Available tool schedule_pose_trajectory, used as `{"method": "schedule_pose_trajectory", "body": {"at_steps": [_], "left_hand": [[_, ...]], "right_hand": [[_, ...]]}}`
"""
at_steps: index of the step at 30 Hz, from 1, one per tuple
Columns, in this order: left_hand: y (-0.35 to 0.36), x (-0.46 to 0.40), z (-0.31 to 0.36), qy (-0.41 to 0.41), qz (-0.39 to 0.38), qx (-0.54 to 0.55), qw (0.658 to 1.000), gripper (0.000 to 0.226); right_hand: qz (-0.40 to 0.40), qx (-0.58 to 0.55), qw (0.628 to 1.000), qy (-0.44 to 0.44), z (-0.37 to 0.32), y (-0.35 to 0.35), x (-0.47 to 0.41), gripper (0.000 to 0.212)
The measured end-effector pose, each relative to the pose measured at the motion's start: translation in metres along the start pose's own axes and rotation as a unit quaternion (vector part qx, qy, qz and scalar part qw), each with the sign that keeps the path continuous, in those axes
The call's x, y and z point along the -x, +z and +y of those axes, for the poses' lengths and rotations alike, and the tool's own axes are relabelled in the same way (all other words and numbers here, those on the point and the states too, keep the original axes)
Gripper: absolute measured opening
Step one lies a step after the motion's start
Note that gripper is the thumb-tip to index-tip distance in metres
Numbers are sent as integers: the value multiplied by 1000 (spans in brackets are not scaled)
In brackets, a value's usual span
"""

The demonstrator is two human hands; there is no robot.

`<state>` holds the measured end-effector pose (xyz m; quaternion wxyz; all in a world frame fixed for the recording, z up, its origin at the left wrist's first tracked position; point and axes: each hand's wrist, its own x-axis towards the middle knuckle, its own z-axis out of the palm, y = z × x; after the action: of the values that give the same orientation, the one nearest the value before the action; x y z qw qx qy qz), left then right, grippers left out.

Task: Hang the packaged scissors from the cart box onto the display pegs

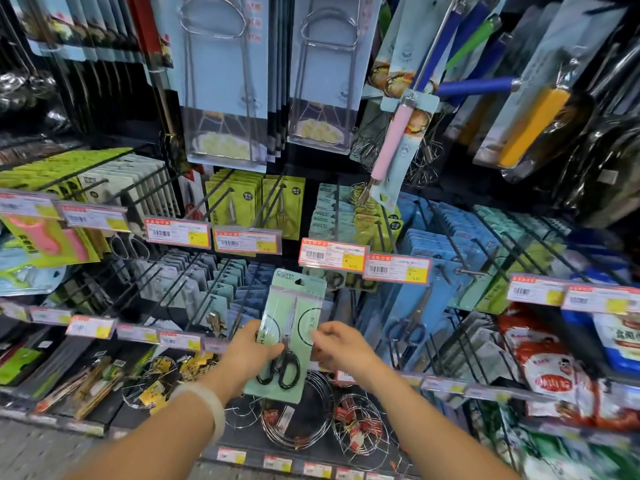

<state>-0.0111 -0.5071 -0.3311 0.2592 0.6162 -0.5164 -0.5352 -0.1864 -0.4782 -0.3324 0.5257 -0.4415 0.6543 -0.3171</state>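
scissors pack (289, 336) held upright before the display's middle peg rows, left hand (251, 346) and right hand (341, 344) pinching its side edges, fingers clamped, probably to line its top hole with a peg (239, 308).

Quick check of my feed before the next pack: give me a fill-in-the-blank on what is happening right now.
1. The pack of scissors is held by ____ hands.
2. The card of that pack is pale ____.
3. The scissor handles are ____.
4. A pale bangle sits on the ____ wrist.

Missing words: both; green; black; left
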Motion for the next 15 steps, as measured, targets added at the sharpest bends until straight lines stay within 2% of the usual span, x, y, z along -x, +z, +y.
{"method": "schedule_pose_trajectory", "body": {"at_steps": [2,4,6,11,15], "left_hand": [[10,0,2,15,-8,-18,1000,30],[17,0,5,32,-15,-27,999,32],[21,-1,10,59,-11,-36,998,30],[23,-8,30,114,17,-53,992,31],[26,-15,46,139,45,-46,988,21]], "right_hand": [[30,19,999,-37,5,7,3,10],[76,22,995,-59,6,4,6,24],[106,37,990,-82,3,-2,7,27],[153,24,981,-120,-12,-18,2,13],[185,22,975,-122,-23,-24,-9,33]]}}
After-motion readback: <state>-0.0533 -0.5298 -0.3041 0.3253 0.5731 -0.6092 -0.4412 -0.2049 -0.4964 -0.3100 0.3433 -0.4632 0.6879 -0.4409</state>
